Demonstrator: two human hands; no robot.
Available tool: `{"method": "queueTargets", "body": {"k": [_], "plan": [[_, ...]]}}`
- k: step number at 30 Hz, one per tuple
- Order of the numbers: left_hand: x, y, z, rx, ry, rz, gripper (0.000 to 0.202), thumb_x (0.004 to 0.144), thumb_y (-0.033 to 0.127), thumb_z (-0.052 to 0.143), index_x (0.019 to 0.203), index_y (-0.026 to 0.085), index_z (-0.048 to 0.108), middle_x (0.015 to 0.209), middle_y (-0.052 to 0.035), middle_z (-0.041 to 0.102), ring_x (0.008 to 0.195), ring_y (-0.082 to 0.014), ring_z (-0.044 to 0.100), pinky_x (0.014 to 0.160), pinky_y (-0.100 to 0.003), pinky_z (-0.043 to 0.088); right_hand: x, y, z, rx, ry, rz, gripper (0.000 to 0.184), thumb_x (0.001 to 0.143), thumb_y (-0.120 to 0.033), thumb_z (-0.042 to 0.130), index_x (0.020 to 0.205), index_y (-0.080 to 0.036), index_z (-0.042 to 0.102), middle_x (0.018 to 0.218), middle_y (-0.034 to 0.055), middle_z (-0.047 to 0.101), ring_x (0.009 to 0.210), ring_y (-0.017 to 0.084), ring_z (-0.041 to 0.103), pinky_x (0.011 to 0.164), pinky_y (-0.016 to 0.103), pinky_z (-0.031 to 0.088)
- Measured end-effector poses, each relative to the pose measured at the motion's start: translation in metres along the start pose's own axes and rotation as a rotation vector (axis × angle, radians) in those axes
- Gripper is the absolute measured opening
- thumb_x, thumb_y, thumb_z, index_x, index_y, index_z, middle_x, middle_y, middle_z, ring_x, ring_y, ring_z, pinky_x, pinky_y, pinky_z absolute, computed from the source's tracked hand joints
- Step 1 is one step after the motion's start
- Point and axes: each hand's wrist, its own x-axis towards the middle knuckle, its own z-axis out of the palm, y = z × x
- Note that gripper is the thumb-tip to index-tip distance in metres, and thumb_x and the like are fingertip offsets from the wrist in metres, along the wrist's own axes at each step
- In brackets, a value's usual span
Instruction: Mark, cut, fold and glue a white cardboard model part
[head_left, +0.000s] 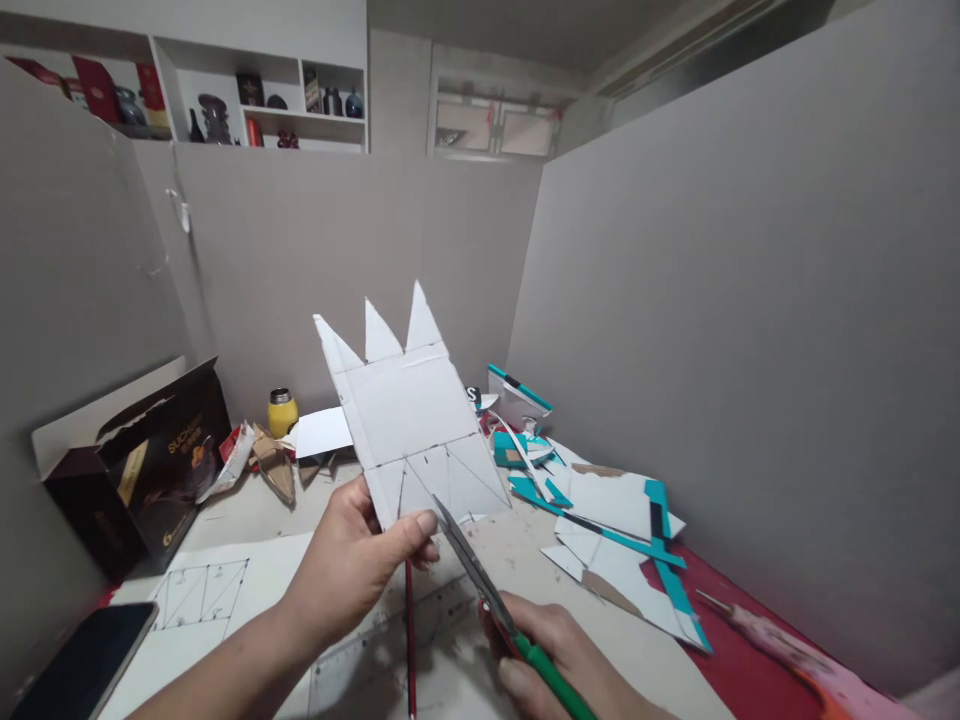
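My left hand (360,560) pinches the lower left corner of a white card (409,410), thumb in front. The card's top edge has three pointed teeth cut out, and pencil lines mark triangles across its lower part. In my right hand (555,650) is a pair of scissors (480,580) with a green handle. Their blades point up and left, with the tips at the pencilled triangles near my left thumb. Whether the blades bite into the card I cannot tell. Under my hands lies a clear ruler (352,655), with a dark red pencil (410,640) beside it.
Left stand a dark box (161,450), a phone (86,660) and a paper with a drawn pattern (202,595). A yellow jar (282,412) is at the back. White and teal card scraps (615,510) cover the right side, near a pink-and-orange tool (780,640). Grey partitions enclose the table.
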Motion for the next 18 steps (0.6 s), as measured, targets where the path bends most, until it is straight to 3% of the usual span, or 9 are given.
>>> {"method": "queueTargets", "body": {"k": [5,18], "plan": [[0.000,-0.002,-0.003,0.034,-0.009,-0.012,0.019,0.077,0.029,0.074,0.081,0.015,0.063,0.062,0.0000,0.067,0.058,-0.0117,0.060,0.058,-0.023,0.049,0.007,0.008,-0.003,0.010,-0.147,0.014,0.051,0.085,-0.067,0.046,0.080,-0.017,0.056,0.063,-0.0021,0.041,0.057,0.013,0.036,0.054,0.025,0.037],[-0.001,0.000,-0.003,0.073,-0.023,0.006,0.016,0.079,0.028,0.072,0.078,0.016,0.063,0.061,0.0008,0.066,0.058,-0.0116,0.060,0.059,-0.023,0.049,0.004,0.010,-0.003,0.020,-0.167,0.051,0.047,0.088,-0.063,0.044,0.080,-0.017,0.048,0.066,-0.0037,0.034,0.059,0.011,0.030,0.053,0.025,0.027]]}}
